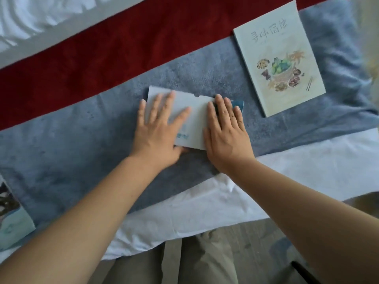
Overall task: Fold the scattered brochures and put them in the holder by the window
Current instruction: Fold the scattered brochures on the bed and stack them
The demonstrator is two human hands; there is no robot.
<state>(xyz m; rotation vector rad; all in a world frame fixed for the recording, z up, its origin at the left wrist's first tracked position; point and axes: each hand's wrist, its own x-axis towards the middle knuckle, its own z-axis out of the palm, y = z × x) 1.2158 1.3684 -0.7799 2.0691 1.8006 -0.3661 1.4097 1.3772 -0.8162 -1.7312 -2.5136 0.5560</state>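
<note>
Pressing the fold, mid-frame.
My left hand and right hand lie flat, fingers spread, gripping nothing, pressing one brochure into the blanket. A booklet upper right waits; the holder is out of view.

A blue-grey runner crosses white bedding above grey floor.

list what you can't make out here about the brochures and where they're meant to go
Head view only:
- Holder by the window: not in frame.
- Brochure being pressed: the left hand and right hand lie flat on it and cover most of its print.
- Brochure at the left edge: cut off by the frame and blurred.
- Food-cover booklet: title soft, small print unreadable.
</note>
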